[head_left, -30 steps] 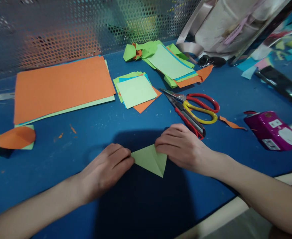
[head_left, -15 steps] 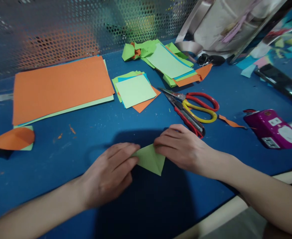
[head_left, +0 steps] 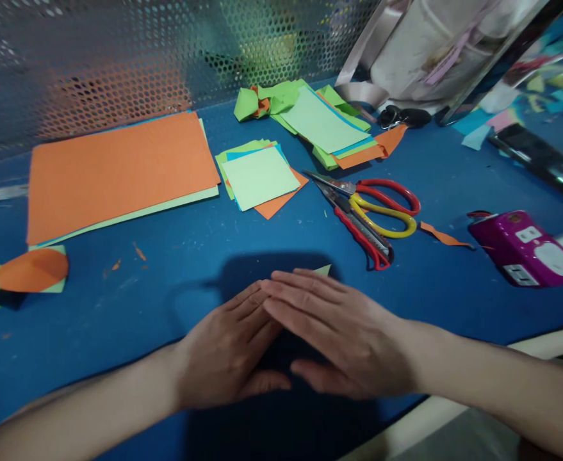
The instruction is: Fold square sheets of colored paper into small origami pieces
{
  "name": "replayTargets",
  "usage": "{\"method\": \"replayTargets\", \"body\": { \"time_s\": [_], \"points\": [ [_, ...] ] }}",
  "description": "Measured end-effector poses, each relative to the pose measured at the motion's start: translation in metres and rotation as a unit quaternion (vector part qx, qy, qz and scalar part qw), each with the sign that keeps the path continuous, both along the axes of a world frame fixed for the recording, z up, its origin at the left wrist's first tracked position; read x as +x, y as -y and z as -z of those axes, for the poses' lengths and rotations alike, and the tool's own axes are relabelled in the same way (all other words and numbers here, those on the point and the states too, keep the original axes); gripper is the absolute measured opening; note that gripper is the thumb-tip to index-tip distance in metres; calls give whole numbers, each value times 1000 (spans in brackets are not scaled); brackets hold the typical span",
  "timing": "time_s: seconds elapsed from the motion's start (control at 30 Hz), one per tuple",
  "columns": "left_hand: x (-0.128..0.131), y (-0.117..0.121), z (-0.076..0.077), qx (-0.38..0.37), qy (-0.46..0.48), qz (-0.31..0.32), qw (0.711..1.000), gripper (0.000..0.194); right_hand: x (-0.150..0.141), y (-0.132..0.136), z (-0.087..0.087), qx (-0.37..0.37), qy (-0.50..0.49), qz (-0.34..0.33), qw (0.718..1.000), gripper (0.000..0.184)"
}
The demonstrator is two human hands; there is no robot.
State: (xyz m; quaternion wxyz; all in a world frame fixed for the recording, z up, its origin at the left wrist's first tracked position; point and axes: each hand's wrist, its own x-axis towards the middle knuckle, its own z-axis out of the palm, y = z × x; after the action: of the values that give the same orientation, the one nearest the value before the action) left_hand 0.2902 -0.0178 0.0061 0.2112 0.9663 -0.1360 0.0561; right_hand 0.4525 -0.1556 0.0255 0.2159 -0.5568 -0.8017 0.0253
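Left hand [head_left: 236,349] and right hand [head_left: 341,336] lie flat over paper [head_left: 324,271], lower centre; any grip cannot be determined. Scissors [head_left: 384,202] rest right of centre.

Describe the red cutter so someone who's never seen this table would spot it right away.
On the blue table, find the big orange sheet, then go right past the small square papers to the scissors with one red and one yellow handle loop. The red cutter lies along their near side. Its long, straight body has no yellow, unlike the scissors.
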Motion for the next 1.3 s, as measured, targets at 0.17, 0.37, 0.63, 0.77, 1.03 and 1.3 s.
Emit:
{"method": "replayTargets", "body": {
  "time_s": [0.17, 0.37, 0.63, 0.77, 1.03, 1.3],
  "points": [
    [-1, 2, 2, 32, -29, 8, 999, 70, -22, 5, 22, -29, 5, 30, 999, 86],
    [1, 3, 0, 83, -45, 10, 995, 77, -22, 11, 28, -36, 30, 84, 995, 98],
    [-17, 13, -4, 158, -17, -43, 986, 84, -14, 18, 30, -66, 105, 121, 985, 104],
    [-32, 26, -6, 215, 3, -104, 971, 88, -9, 21, 28, -95, 118, 129, 980, 102],
    [-35, 33, -13, 234, 8, -140, 962, 91, 1, 33, 20, -155, 110, 221, 956, 97],
    [-34, 32, -14, 230, 28, -126, 965, 85, -13, 21, 17, -69, 87, 96, 989, 96]
  ]
}}
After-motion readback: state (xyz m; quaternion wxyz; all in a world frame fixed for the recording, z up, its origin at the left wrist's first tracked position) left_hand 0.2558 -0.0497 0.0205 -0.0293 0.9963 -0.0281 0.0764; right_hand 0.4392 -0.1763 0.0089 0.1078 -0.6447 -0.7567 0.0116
